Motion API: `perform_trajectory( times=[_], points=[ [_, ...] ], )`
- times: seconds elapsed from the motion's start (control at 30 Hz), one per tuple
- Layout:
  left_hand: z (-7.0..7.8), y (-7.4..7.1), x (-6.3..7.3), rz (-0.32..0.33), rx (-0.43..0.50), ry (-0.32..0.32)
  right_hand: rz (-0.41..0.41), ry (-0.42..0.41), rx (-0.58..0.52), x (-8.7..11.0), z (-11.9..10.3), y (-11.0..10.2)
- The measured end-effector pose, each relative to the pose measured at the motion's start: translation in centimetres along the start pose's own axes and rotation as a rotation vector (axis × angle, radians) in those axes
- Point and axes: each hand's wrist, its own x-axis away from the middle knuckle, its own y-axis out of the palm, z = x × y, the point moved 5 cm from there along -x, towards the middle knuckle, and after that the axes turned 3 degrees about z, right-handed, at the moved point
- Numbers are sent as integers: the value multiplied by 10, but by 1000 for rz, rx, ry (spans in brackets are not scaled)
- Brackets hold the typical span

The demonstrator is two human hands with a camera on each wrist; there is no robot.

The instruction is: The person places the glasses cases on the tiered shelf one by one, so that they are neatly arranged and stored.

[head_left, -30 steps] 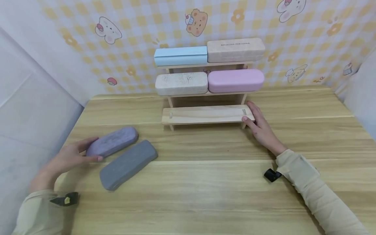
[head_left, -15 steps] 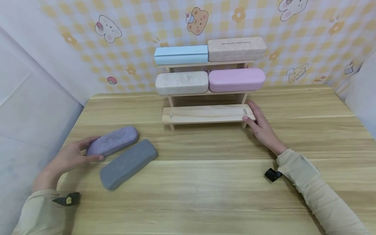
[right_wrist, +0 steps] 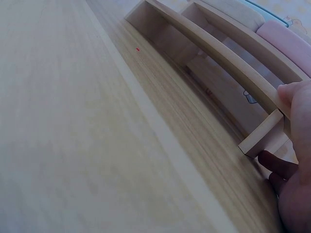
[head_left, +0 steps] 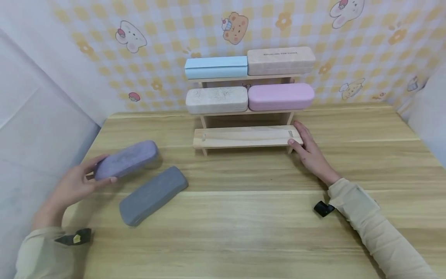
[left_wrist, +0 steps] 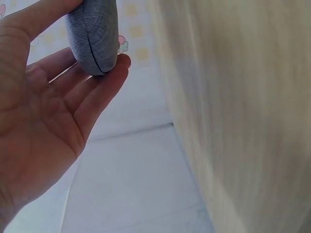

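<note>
In the head view my left hand [head_left: 74, 186] holds a purple glasses case [head_left: 127, 158] by its near end, thumb on one side and fingers on the other. The case is lifted off the table and tilted; the left wrist view shows its rounded end [left_wrist: 95, 41] between thumb and fingertips. A grey glasses case [head_left: 153, 195] lies on the table just beside it. My right hand [head_left: 313, 157] grips the right end of the lowest shelf of a wooden stepped rack [head_left: 244, 137]. In the right wrist view the thumb [right_wrist: 289, 92] rests on the board's edge, fingers by the leg.
On the rack's middle shelf sit a whitish patterned case [head_left: 216, 100] and a pink case [head_left: 281, 97]. The top shelf bears a light blue case [head_left: 216, 68] and a beige case [head_left: 280, 61]. A checked cartoon wall covering [head_left: 167, 31] stands behind the wooden table [head_left: 244, 232].
My left hand has raised the purple case off the table and shifted it slightly left and back. My right hand stays at the rack's end.
</note>
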Motion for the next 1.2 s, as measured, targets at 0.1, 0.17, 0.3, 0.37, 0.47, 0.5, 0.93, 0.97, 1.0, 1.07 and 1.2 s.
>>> perform_trajectory(
  times=[0.1, 0.17, 0.3, 0.37, 0.47, 0.5, 0.93, 0.97, 1.0, 1.07, 1.2],
  points=[
    [4, -2, -1, 14, 17, 3, 4, -1, -4, 0, 2, -1],
    [7, -3, -1, 20, 23, 0, 5, -1, 1, 0, 2, -1],
    [15, -6, 0, 35, 39, 6, 5, -1, 12, -1, 3, 0],
    [20, -7, 1, 45, 40, 19, 3, -1, 12, -1, 2, 1],
    [31, -9, 0, 64, 15, 42, -1, 1, 5, -1, 2, 2],
    [35, -9, -1, 71, 5, 51, -1, 1, 4, -1, 2, 2],
    [107, -8, -24, 166, -88, 243, 4, -2, 6, 0, 3, 0],
    [111, -7, -25, 177, -75, 271, 4, -2, 6, 0, 3, 0],
    [116, -6, -26, 183, -63, 300, 4, -1, 7, 0, 3, 0],
    [124, -3, -30, 187, -45, 325, 5, -2, 8, 0, 3, 0],
    [137, 3, -38, 168, -49, 366, 6, -2, 10, -1, 3, 0]
  ],
)
